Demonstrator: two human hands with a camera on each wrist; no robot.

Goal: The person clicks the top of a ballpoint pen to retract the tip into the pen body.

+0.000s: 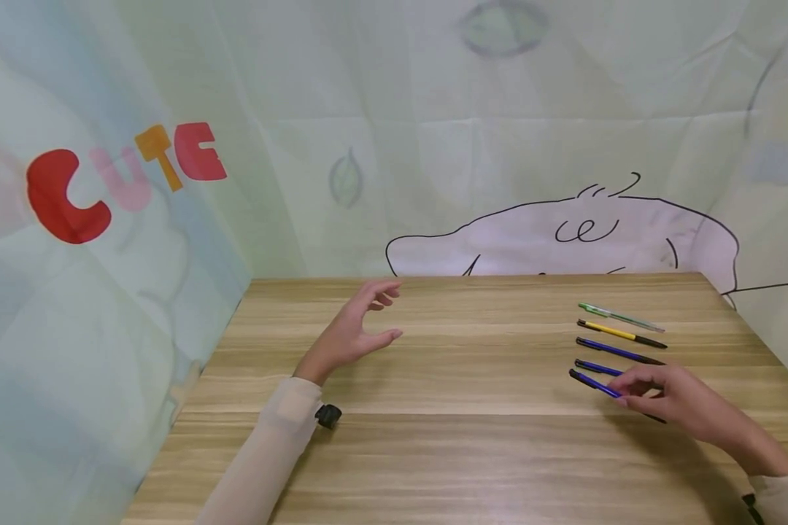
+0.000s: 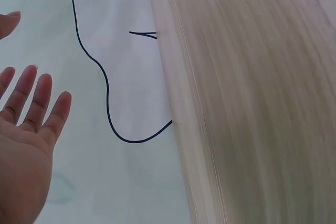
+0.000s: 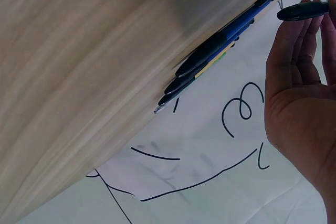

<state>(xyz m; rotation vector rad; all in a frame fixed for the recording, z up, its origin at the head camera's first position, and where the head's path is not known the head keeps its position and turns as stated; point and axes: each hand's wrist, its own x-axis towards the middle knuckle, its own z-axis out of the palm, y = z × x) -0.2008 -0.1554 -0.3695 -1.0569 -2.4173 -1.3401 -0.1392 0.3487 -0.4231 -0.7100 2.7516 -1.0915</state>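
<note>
My right hand point(image 1: 692, 405) pinches a blue pen point(image 1: 593, 382) with a black tip between thumb and fingers. In the right wrist view the dark end of this held pen point(image 3: 300, 11) sticks out past the fingers, raised off the table. Just beyond it lies a second blue pen point(image 1: 594, 366), partly covered by the hand. Farther back, side by side, are a third blue pen point(image 1: 613, 350), a yellow pen point(image 1: 617, 332) with black ends and a clear green pen point(image 1: 620, 316). My left hand point(image 1: 351, 328) hovers over the table's left half, thumb and fingers apart, holding nothing.
The wood-grain table point(image 1: 460, 467) ends at a back edge against a pale printed cloth point(image 1: 302, 87) with a line-drawn cartoon figure. Another cloth side on the left carries coloured letters point(image 1: 72, 197). A small black strap piece point(image 1: 329, 416) shows by my left cuff.
</note>
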